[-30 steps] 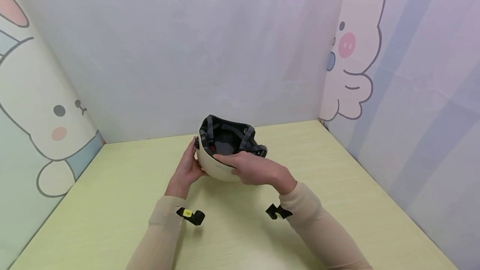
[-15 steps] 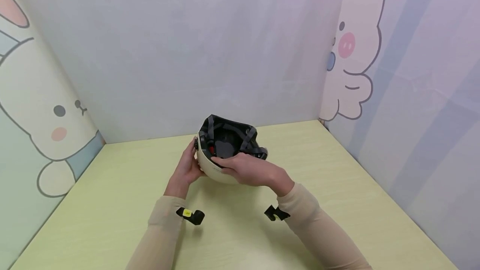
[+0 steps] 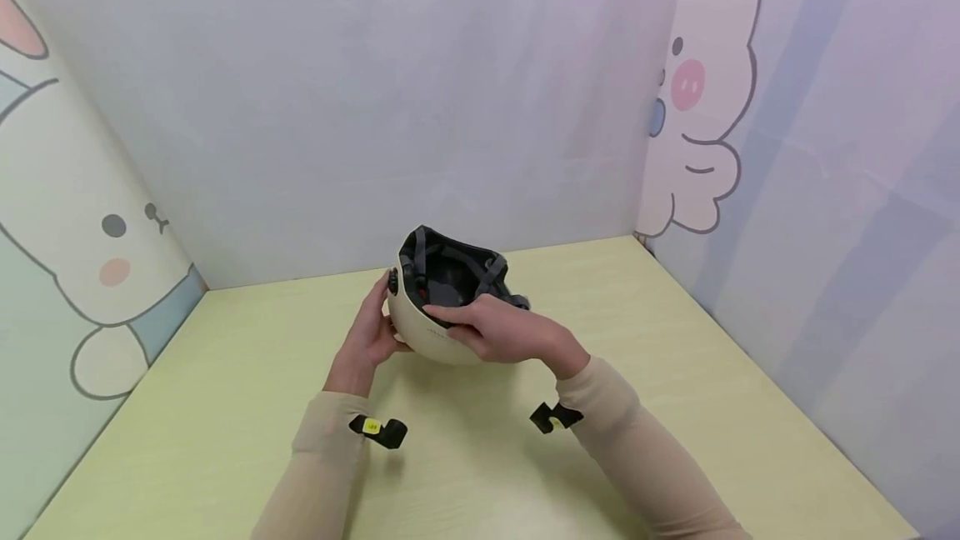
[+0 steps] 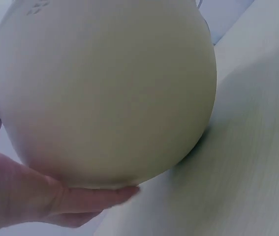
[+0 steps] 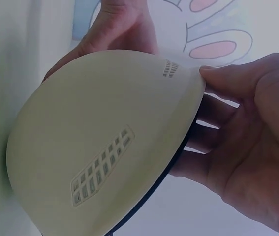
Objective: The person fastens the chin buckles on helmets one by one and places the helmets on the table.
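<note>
Helmet (image 3: pixel 446 277), upturned and tilted between the fingers (image 3: pixel 455 313), apparently resting on the table (image 3: pixel 465 457) below them: left hand (image 3: pixel 369 332) half-curled, cupping its side — likely for support; right hand (image 3: pixel 506 332) pinching its rim (image 5: pixel 178 155) — likely fixing the tilt

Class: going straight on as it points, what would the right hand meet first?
The helmet, which the right hand holds at the edge; beyond, probably the left hand, though depth is unclear.

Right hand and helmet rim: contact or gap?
Touching: the right wrist view shows the right hand gripping the helmet rim, thumb at its outer edge, fingers behind it.
</note>
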Available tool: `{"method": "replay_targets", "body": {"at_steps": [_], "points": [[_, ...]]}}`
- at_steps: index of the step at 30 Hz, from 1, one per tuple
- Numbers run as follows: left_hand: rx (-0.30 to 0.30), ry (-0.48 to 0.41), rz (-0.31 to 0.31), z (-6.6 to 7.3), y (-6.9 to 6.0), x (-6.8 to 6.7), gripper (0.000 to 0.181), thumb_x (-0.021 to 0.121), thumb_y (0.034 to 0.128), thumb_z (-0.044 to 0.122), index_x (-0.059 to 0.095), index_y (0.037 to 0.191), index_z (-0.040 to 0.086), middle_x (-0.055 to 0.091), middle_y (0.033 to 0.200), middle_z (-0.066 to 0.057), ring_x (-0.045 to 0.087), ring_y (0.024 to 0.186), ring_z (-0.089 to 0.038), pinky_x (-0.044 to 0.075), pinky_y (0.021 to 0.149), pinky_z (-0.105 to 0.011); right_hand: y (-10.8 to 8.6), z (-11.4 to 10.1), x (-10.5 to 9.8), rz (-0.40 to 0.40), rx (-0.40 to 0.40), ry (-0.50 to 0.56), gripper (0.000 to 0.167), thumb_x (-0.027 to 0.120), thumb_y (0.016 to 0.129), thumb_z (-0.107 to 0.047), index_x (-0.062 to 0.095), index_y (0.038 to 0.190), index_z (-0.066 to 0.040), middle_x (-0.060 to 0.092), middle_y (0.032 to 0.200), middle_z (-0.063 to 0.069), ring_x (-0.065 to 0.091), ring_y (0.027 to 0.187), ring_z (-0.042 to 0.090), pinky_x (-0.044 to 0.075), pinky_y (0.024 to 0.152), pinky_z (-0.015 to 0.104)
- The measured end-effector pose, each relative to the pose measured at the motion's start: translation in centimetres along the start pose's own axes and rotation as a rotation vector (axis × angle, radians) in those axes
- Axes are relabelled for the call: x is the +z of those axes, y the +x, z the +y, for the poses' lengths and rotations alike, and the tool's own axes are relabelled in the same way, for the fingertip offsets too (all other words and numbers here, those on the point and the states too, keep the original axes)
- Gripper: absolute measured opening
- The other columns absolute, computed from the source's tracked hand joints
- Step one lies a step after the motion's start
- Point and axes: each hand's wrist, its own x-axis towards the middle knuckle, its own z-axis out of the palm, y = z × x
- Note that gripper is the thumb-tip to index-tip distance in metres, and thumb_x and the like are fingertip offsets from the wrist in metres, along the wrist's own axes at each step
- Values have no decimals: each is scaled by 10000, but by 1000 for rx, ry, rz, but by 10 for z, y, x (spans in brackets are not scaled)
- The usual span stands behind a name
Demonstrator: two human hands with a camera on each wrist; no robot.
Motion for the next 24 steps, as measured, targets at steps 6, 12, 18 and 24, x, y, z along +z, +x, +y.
{"method": "replay_targets", "body": {"at_steps": [6,12,18,24], "points": [[-18,-17,40,2,-1,0,821,483,950,631,141,1584,238,98,1551,-255,148,1431,-424,53,1069,-760,1,7,1,19,-32,82,471,540,1037,-94,448,1497,-45,321,547,-105,261,453,12,332,521,196],[-1,14,64,4,-2,2,793,484,947,644,213,1563,225,153,1538,-221,231,1385,-390,140,1089,-701,2,9,0,27,2,95,470,529,1041,-88,433,1498,-31,382,576,-90,306,464,15,375,555,204],[15,41,69,7,-3,3,741,522,940,649,315,1518,235,227,1538,-196,290,1363,-374,168,1077,-720,4,1,-2,-13,52,2,502,466,1053,-57,339,1538,-54,491,668,-61,427,553,33,431,648,220],[40,73,60,8,-4,6,723,547,948,610,317,1515,224,254,1516,-199,307,1350,-381,195,1049,-752,3,-5,-1,-69,100,-118,526,387,1065,-35,297,1576,-120,593,1203,61,550,1005,150,466,901,276]]}}
